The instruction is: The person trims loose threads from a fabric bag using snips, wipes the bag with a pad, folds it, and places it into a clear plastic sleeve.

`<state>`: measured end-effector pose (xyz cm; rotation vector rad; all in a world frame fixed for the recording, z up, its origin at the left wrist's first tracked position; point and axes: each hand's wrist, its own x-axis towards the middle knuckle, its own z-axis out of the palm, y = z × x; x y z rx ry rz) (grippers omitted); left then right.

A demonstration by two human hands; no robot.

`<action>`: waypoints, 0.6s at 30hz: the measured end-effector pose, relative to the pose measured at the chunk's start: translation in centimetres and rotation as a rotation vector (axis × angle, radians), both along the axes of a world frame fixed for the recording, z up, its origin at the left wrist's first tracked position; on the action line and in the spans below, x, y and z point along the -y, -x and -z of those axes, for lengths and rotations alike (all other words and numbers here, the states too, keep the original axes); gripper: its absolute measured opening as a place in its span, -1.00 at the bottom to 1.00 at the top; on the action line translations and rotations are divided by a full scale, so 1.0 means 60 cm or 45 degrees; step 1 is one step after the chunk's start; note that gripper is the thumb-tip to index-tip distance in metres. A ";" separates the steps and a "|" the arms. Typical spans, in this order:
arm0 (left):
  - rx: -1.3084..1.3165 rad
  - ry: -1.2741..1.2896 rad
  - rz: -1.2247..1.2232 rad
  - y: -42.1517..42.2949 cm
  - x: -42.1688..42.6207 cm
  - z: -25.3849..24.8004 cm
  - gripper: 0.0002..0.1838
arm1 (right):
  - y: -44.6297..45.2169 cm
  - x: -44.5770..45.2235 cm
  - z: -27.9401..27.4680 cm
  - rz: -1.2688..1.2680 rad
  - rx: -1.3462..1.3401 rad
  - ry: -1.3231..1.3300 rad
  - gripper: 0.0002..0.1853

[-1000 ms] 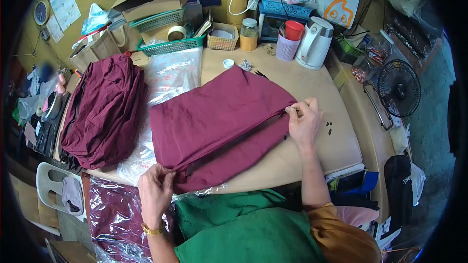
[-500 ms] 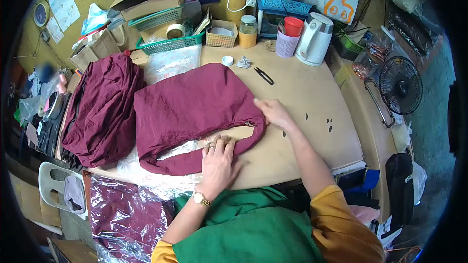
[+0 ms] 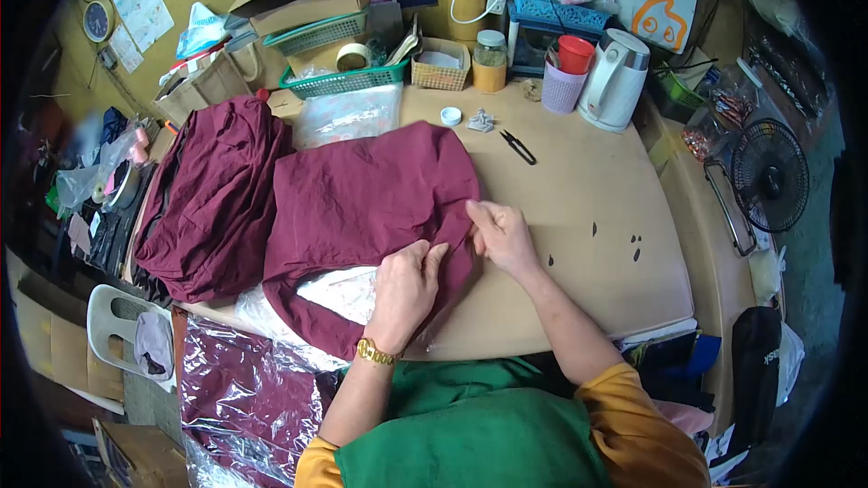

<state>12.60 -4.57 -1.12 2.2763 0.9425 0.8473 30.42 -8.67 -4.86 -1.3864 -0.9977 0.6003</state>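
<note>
A maroon fabric bag (image 3: 362, 194) lies flat in front of me, its long strap (image 3: 312, 316) looping toward the table's front edge. My left hand (image 3: 405, 289), with a gold watch at the wrist, grips the cloth where the strap joins the body. On the bag's right edge, my right hand (image 3: 502, 235) pinches the fabric between thumb and fingers. The zip end is hidden by folds and fingers. Clear plastic (image 3: 339, 294) shows through the strap opening, under the bag.
Left of the bag is a heap of maroon bags (image 3: 212, 199). Black thread snips (image 3: 518, 147), a white round lid (image 3: 450, 116) and a crumpled scrap (image 3: 480, 120) lie behind it. A white kettle (image 3: 610, 81) stands at the back right, near a fan (image 3: 768, 174).
My left hand has risen from the strap to the bag's opening and taken hold of the cloth. The strap now bends downward, and the view has shifted slightly.
</note>
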 end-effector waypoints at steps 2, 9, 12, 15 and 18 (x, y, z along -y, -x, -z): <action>0.080 0.079 -0.016 -0.005 -0.014 0.011 -0.58 | -0.022 0.025 -0.007 -0.137 -0.276 0.488 -0.45; 0.059 0.128 -0.079 -0.007 -0.023 0.020 -0.54 | -0.013 0.024 0.024 -0.365 -0.312 0.446 -0.57; 0.087 0.091 -0.113 -0.001 -0.032 0.024 -0.55 | -0.012 0.018 0.031 -0.391 -0.447 0.367 -0.62; 0.181 0.084 -0.146 -0.009 -0.029 0.027 -0.55 | -0.005 0.019 0.035 -0.432 -0.608 0.341 -0.64; 0.114 0.011 -0.133 -0.012 -0.026 0.014 -0.58 | 0.017 0.031 0.016 -0.549 -0.772 0.378 -0.63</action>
